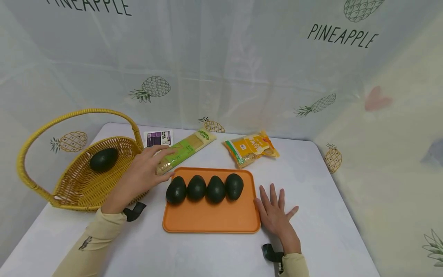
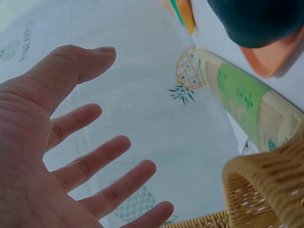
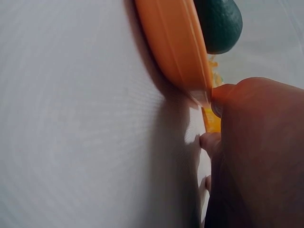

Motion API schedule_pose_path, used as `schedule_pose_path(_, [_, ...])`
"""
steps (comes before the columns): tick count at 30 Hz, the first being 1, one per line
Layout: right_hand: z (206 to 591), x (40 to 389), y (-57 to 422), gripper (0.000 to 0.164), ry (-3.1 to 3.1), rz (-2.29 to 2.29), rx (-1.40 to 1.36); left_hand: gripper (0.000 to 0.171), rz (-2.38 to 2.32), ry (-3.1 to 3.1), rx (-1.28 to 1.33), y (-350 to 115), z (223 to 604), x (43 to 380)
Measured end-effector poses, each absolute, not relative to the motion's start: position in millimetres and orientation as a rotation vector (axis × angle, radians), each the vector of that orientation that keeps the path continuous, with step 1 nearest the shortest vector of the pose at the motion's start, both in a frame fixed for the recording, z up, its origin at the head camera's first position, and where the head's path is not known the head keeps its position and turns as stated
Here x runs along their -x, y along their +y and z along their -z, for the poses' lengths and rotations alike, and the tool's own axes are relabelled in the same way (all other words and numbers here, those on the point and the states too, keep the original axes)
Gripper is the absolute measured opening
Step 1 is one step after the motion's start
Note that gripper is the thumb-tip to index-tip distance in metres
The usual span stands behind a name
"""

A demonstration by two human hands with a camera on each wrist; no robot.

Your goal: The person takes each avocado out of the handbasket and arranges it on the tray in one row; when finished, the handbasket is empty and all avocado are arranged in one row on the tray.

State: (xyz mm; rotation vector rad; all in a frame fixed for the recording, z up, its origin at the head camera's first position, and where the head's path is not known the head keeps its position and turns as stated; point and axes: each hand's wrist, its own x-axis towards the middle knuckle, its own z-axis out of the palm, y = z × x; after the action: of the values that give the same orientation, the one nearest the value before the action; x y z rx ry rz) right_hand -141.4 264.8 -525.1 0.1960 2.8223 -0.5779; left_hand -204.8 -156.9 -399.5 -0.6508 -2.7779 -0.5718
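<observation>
Just left of the orange tray (image 1: 211,219), the left hand (image 1: 138,179) hovers with fingers spread, nearest the leftmost avocado (image 1: 176,190), right hand (image 1: 275,211) flat.

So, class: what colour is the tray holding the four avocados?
The tray is orange, clearest in the head view.

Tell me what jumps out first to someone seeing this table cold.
The orange tray at the table's centre grabs the eye, with four dark green avocados lined up along its far side. To its left sits a yellow wicker basket holding a fifth avocado. The left hand hovers open between basket and tray, and the right hand lies flat against the tray's right edge.
</observation>
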Motion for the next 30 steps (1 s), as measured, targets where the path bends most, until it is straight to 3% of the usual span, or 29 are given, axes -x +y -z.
schedule_pose_path(18, [523, 143, 266, 0.077, 2.812, 0.574, -0.188, 0.057, 0.485, -2.755, 0.587, -204, 382, 214])
schedule_pose_path(30, [525, 145, 265, 0.077, 2.801, 0.570, -0.190, 0.044, 0.554, -2.958, 0.453, -256, 388, 237])
